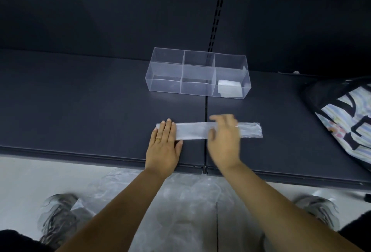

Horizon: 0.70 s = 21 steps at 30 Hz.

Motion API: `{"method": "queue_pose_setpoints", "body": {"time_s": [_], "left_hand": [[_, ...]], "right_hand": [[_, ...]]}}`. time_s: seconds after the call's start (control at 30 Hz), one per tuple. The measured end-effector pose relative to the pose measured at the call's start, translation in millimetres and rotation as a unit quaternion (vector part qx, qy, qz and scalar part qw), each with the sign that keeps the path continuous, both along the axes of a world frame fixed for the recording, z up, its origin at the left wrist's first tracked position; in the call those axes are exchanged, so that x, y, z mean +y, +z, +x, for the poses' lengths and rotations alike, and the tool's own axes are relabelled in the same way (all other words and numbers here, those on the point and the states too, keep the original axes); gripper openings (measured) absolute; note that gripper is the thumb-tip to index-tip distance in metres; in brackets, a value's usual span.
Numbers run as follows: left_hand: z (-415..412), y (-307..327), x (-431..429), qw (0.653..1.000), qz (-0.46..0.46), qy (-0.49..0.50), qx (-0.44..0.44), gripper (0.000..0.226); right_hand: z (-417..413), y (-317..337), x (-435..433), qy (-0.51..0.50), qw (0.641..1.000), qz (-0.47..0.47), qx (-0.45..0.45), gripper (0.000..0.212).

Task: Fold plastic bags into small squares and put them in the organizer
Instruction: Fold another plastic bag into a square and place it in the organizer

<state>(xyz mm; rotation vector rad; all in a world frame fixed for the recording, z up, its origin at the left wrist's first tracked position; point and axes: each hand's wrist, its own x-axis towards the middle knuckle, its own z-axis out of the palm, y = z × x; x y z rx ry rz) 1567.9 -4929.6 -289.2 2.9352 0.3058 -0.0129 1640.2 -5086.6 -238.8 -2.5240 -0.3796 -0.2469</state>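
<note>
**Desk:** Where is the plastic bag (192,131)?

**Photographer:** On the dark shelf (80,111), flattened into a narrow strip near the front edge. Its long axis runs left to right across the person's body, parallel to the clear organizer (160,85) standing farther back.

**Desk:** And the hands?

**Photographer:** The left hand (163,145) lies flat on the strip's left end, fingers (168,127) straight and close together, pinning it and gripping nothing. The right hand (224,143) is over the strip, right of its middle, and blurred. Its fingers look loosely extended, not curled round the film. Whether they press on it I cannot tell. The strip's right end juts out free beyond that hand.

**Desk:** What does the next fold turn on?

**Photographer:** My reading is that the strip has to be shortened along its length. The free end lies just to the right of the right hand, the nearer of the two, while the left serves as anchor.

**Desk:** Progress?

**Photographer:** One folded bag (229,88) sits in the organizer's front right compartment. Loose bags (180,195) on the floor below suggest more to come.
</note>
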Motion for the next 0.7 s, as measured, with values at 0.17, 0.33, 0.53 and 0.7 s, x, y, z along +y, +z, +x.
{"method": "queue_pose_setpoints", "body": {"time_s": [0.17,0.33,0.53,0.7], "left_hand": [[-1.8,-2.8,5.6,0.995,0.068,-0.030,0.064,0.063],[0.7,-4.0,7.8,0.997,0.050,-0.023,0.044,0.070],[1.5,-6.2,8.8,0.997,0.063,-0.019,0.045,0.077],[1.9,-8.4,9.6,0.997,0.062,-0.015,0.049,0.076]], "right_hand": [[-20.3,-24.0,46.0,0.221,0.955,-0.131,0.145,0.058],[5.0,-45.5,-8.7,0.175,0.945,-0.255,0.112,0.073],[46.4,-43.2,-101.8,0.069,0.964,-0.216,0.138,0.059],[80.1,-24.7,-117.5,-0.009,0.986,-0.078,0.150,0.027]]}}
